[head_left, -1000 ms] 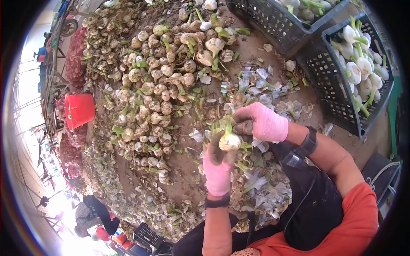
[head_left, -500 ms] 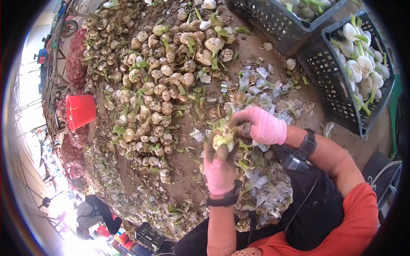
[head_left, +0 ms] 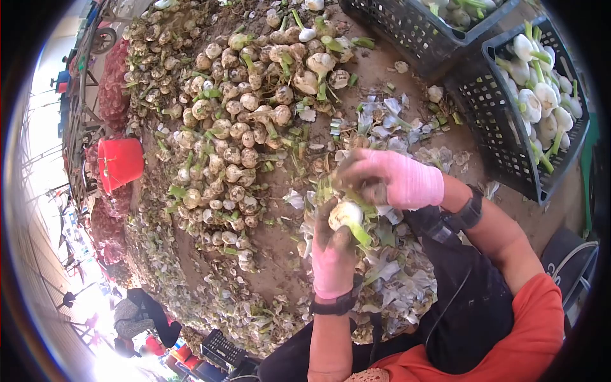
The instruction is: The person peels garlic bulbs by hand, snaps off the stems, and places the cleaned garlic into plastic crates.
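Observation:
My left hand (head_left: 334,264), in a soiled pink glove, grips a garlic bulb (head_left: 344,215) between thumb and fingers. The bulb is mostly smooth and white, and its short green stem points down to the right. Just above it is my right hand (head_left: 401,183), in a matching glove, with fingers curled and slightly blurred. Pale green strands of skin lie near its fingertips; whether they are pinched is hard to see. Under both hands spreads a heap of peeled garlic skins (head_left: 385,270).
Unpeeled garlic bulbs (head_left: 232,137) cover the ground ahead and left. A black crate (head_left: 490,137) of white garlic stands at right, another crate (head_left: 407,38) beyond it. A red bucket (head_left: 121,164) and red net sacks (head_left: 113,89) line the left. Another person (head_left: 143,318) is at lower left.
The garlic bulb has turned in my left hand and shows more white surface, its green stem now downward. My right hand has shifted slightly up and right, and the left slightly right.

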`<state>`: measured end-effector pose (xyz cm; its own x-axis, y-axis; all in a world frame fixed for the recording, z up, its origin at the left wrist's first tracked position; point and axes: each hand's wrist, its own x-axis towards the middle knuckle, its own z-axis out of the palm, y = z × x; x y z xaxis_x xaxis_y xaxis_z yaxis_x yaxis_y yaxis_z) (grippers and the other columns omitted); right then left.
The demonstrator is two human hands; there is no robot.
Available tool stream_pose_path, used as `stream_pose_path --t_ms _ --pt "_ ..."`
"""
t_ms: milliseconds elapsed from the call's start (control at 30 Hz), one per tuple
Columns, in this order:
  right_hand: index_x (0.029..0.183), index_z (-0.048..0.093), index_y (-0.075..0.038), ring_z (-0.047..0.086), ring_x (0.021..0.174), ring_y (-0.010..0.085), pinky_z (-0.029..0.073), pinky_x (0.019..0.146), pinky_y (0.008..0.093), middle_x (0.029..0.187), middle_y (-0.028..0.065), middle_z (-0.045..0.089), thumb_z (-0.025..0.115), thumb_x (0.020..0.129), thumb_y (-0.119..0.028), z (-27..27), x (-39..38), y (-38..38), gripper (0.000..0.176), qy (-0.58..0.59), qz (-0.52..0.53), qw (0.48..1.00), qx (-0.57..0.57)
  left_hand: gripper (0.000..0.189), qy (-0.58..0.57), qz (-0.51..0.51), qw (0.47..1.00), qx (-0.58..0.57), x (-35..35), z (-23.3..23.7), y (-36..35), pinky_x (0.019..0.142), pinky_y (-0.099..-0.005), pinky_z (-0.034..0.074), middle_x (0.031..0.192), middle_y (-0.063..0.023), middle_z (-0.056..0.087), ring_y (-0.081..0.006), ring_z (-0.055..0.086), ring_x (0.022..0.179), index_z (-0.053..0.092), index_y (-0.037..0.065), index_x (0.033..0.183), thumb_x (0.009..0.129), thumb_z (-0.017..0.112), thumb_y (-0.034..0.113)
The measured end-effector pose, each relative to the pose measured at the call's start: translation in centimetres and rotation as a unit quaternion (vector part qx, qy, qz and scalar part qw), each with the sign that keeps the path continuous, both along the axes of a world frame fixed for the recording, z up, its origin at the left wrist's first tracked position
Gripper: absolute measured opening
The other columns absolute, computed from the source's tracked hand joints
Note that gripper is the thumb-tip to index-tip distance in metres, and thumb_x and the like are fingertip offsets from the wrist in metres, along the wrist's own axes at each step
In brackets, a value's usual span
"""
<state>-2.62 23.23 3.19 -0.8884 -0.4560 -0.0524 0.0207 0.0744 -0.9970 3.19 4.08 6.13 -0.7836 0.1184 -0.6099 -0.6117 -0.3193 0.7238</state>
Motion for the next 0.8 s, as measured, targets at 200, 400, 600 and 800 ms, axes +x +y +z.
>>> stream_pose_path --t_ms 200,400,600,800 --pt "0.105 0.066 -0.007 0.061 0.088 0.0340 0.050 0.078 0.0373 0.093 0.0142 0.061 0.062 0.070 -0.005 0.7 0.2 -0.3 0.036 0.066 0.048 0.993 0.086 0.066 0.035 0.003 0.999 0.042 0.6 -1.4 -0.9 0.093 -0.0375 0.047 0.120 -0.0118 0.055 -0.0227 0.057 0.106 0.041 -0.002 0.129 0.082 0.071 0.034" --pt "0.097 0.065 -0.007 0.062 0.085 0.0349 0.050 0.073 0.0423 0.087 0.0137 0.060 0.062 0.064 -0.009 2.9 0.1 -0.6 0.034 0.109 0.108 0.962 0.228 0.069 0.010 0.003 1.000 0.027 0.9 -1.4 -1.2 0.092 -0.0446 0.049 0.118 -0.0123 0.055 -0.0249 0.059 0.105 0.039 -0.003 0.129 0.083 0.070 0.037" --pt "0.087 0.061 -0.005 0.063 0.082 0.0337 0.050 0.069 0.0441 0.086 0.0125 0.060 0.063 0.061 -0.012 2.7 0.5 -1.6 0.027 0.128 0.087 0.943 0.296 0.067 -0.033 -0.045 0.996 -0.071 0.9 -2.1 -1.8 0.086 -0.0405 0.051 0.108 -0.0127 0.059 -0.0234 0.060 0.098 0.045 -0.003 0.126 0.082 0.067 0.042" --pt "0.083 0.058 -0.006 0.061 0.078 0.0330 0.048 0.066 0.0417 0.082 0.0105 0.058 0.062 0.060 -0.008 -0.5 -0.8 -1.4 0.024 0.097 0.056 0.964 0.240 0.076 -0.116 -0.129 0.974 0.147 0.3 -0.6 -2.7 0.078 -0.0271 0.047 0.100 -0.0090 0.061 -0.0163 0.060 0.090 0.050 -0.006 0.124 0.075 0.070 0.049"
